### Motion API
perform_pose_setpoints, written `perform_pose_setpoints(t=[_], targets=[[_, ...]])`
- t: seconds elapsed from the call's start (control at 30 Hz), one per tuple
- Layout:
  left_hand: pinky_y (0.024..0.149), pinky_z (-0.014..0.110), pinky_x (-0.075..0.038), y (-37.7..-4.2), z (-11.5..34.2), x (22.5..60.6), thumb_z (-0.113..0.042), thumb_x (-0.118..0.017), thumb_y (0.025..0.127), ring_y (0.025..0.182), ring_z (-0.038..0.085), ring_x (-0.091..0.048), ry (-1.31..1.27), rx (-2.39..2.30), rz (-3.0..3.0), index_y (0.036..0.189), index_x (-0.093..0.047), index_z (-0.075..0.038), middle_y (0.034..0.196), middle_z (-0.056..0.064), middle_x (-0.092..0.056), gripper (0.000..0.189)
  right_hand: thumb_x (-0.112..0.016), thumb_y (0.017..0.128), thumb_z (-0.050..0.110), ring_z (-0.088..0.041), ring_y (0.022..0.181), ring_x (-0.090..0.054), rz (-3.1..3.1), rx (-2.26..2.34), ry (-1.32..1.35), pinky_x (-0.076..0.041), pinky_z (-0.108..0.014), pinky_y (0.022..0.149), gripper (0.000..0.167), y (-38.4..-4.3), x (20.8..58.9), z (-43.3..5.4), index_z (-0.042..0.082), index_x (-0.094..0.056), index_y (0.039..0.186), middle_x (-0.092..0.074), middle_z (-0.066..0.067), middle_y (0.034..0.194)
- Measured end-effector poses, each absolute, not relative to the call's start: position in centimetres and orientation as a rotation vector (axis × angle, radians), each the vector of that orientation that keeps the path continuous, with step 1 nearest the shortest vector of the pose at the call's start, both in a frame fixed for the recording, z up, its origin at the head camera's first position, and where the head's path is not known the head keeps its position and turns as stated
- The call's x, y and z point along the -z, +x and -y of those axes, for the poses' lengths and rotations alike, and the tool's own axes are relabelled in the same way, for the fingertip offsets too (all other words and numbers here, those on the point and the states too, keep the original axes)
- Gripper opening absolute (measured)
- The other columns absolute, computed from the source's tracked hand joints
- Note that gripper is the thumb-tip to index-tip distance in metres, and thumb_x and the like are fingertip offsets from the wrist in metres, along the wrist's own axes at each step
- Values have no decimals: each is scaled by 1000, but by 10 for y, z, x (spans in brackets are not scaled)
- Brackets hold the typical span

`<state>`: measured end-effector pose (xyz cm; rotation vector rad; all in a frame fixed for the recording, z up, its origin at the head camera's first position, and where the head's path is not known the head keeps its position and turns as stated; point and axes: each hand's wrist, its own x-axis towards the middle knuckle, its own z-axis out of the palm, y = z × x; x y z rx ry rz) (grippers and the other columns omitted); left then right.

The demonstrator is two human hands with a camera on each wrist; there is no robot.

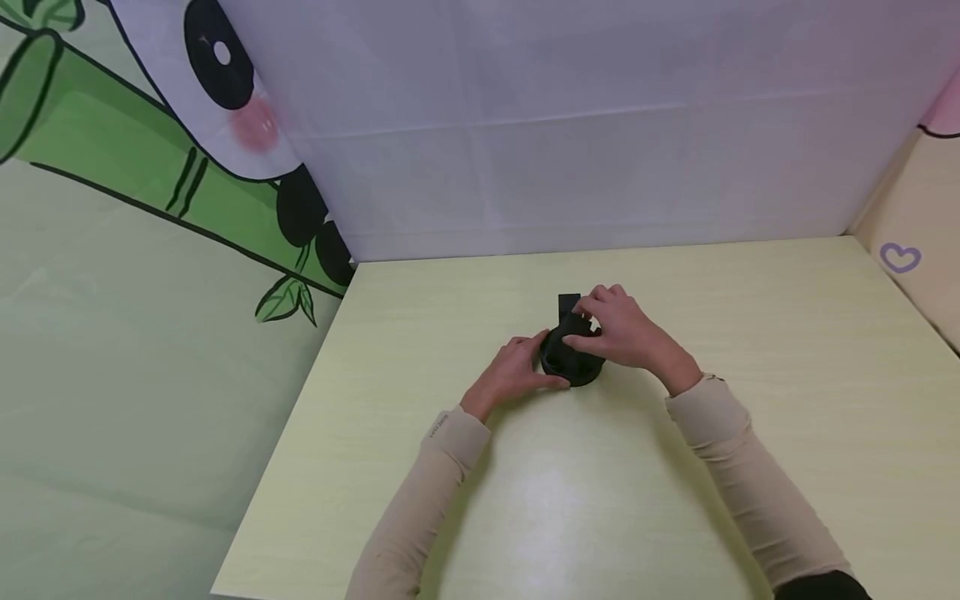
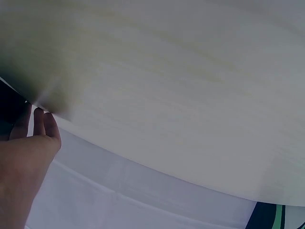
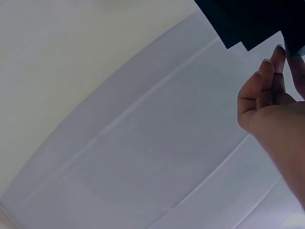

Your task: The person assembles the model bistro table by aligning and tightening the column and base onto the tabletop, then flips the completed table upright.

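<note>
A black round object [image 1: 572, 364] with a flat rectangular strip [image 1: 569, 305] sticking out at its far side is on the pale table; its exact kind cannot be told. My left hand [image 1: 517, 371] holds its left side, thumb at the near edge and fingers at the far left. From the right, my right hand [image 1: 622, 332] reaches over it and pinches its upper part between thumb and fingers. In the left wrist view, only the fingers of the left hand [image 2: 28, 148] show beside a dark edge. Curled fingers of the right hand [image 3: 274, 98] appear below dark, step-edged flat pieces [image 3: 248, 21] in the right wrist view.
The pale wooden table [image 1: 420, 333] spreads around both hands. Behind it hangs a whitish cloth [image 1: 600, 167], with a green cartoon-printed cloth [image 1: 150, 333] at the left and a beige panel with a heart [image 1: 900, 257] at the right.
</note>
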<state>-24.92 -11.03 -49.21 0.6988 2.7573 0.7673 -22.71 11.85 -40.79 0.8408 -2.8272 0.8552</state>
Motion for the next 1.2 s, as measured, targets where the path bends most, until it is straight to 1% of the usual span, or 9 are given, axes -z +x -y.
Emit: perform_pose_setpoints(t=[0.2, 0.4, 0.6, 0.8, 0.87, 0.97, 1.07, 1.13, 1.2], targets=[[110, 44, -41, -248, 111, 492, -56, -81, 85, 137, 29, -44, 694, -778, -2750, 160, -40, -14, 145, 8, -57, 95, -75, 94, 32, -38, 105, -47, 2898, -726, 837, -41, -56, 89, 40, -228, 410, -109, -2, -67, 115, -58, -18, 111], [110, 45, -41, -248, 110, 491, -56, -82, 85, 138, 29, -43, 675, -786, -2748, 161, -38, -14, 147, 9, -55, 97, -74, 95, 37, -37, 103, -47, 2939, -667, 778, -40, -54, 85, 40, -230, 411, -103, 2, -67, 111, -57, -15, 105], [110, 45, -41, -248, 110, 492, -54, -82, 85, 137, 29, -44, 697, -801, -2745, 160, -40, -17, 146, 6, -57, 94, -69, 98, 40, -40, 108, -48, 2982, -669, 688, -39, -57, 90, 45, -232, 411, -94, -1, -67, 117, -60, -19, 113], [110, 47, -41, -248, 110, 492, -54, -83, 85, 137, 30, -44, 695, -802, -2745, 158, -43, -16, 144, 6, -59, 92, -68, 99, 41, -39, 105, -48, 3009, -679, 608, -38, -56, 91, 45, -230, 411, -88, -1, -67, 114, -61, -19, 112], [110, 46, -41, -248, 110, 492, -55, -83, 85, 137, 30, -45, 696, -799, -2746, 158, -44, -15, 143, 6, -60, 92, -68, 100, 42, -39, 106, -47, 3010, -674, 603, -37, -56, 92, 47, -229, 411, -87, -1, -67, 119, -61, -20, 115], [110, 46, -41, -248, 110, 492, -56, -82, 85, 136, 30, -45, 706, -796, -2751, 157, -45, -15, 142, 6, -60, 91, -67, 100, 42, -40, 111, -46, 3007, -672, 624, -35, -57, 93, 53, -228, 411, -89, 1, -63, 132, -60, -22, 123], [110, 46, -41, -249, 110, 493, -56, -82, 85, 136, 29, -45, 718, -796, -2753, 158, -44, -16, 142, 6, -60, 92, -66, 100, 39, -42, 116, -43, 3008, -671, 665, -33, -58, 94, 56, -227, 411, -93, 4, -58, 142, -58, -23, 128], [110, 45, -41, -249, 110, 493, -56, -82, 85, 136, 29, -45, 720, -799, -2753, 158, -44, -16, 143, 6, -60, 93, -66, 99, 35, -43, 118, -43, 3005, -668, 690, -33, -59, 95, 54, -226, 411, -96, 5, -57, 144, -57, -24, 128], [110, 45, -41, -249, 110, 494, -56, -82, 85, 136, 29, -45, 717, -794, -2754, 159, -42, -16, 143, 6, -60, 94, -66, 100, 35, -43, 117, -44, 3005, -654, 700, -33, -60, 94, 53, -225, 412, -98, 5, -57, 142, -58, -23, 125]])
